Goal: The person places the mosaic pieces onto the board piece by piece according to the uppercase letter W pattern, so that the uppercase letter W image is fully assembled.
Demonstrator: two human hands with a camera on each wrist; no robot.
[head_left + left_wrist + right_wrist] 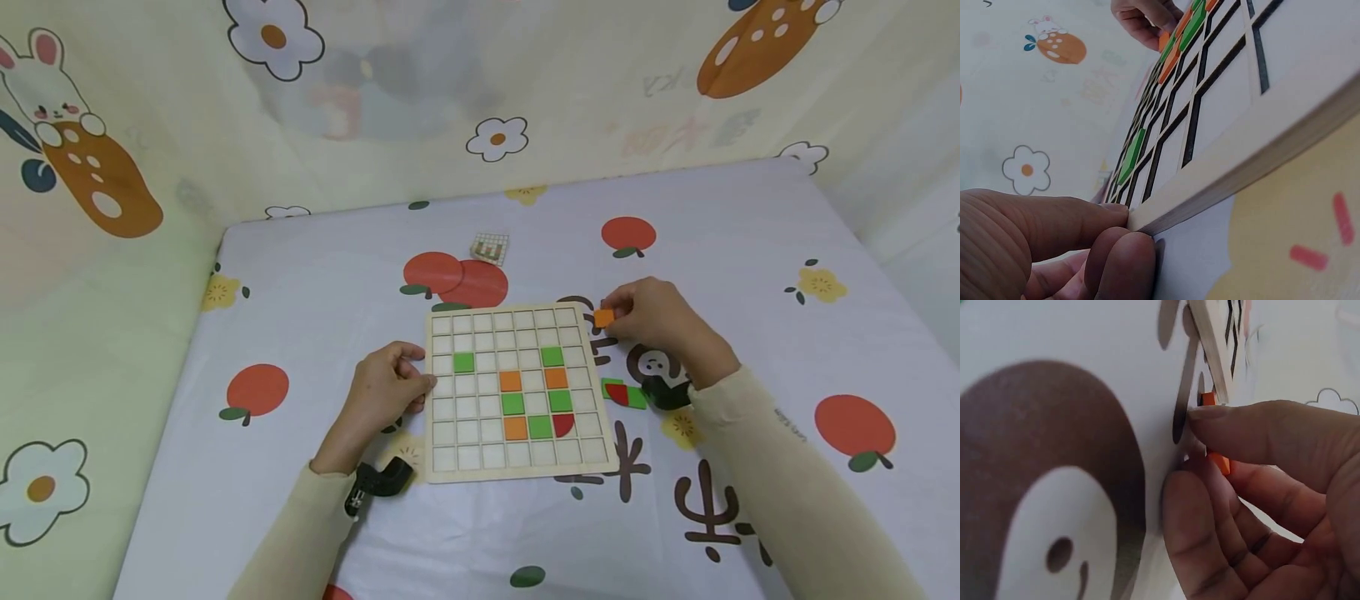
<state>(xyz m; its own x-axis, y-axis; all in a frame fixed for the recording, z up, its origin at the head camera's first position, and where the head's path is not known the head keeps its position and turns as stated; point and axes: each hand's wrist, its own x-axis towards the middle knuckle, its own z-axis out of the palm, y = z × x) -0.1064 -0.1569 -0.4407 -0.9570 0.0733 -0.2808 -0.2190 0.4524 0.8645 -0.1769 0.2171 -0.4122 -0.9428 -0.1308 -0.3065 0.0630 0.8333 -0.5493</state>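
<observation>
Your left hand [384,385] pinches the pale wooden grid board [487,383], and shoving it right could dislodge the orange square tile [603,318] your right hand [657,317] pinches.

Behind the white, fruit-printed tablecloth [720,225] hangs a pale curtain [585,92] patterned with white flowers [497,139].

Head: we look forward and down from above, far enough back for the whole board [489,407], left hand [384,385] and right hand [651,317].
Left wrist: we look low, tilted and close past the left hand, across the board.
Right wrist: we look closely past the right hand toward part of the board.
Both wrists: we share board and right hand, the latter farther from the left camera.
</observation>
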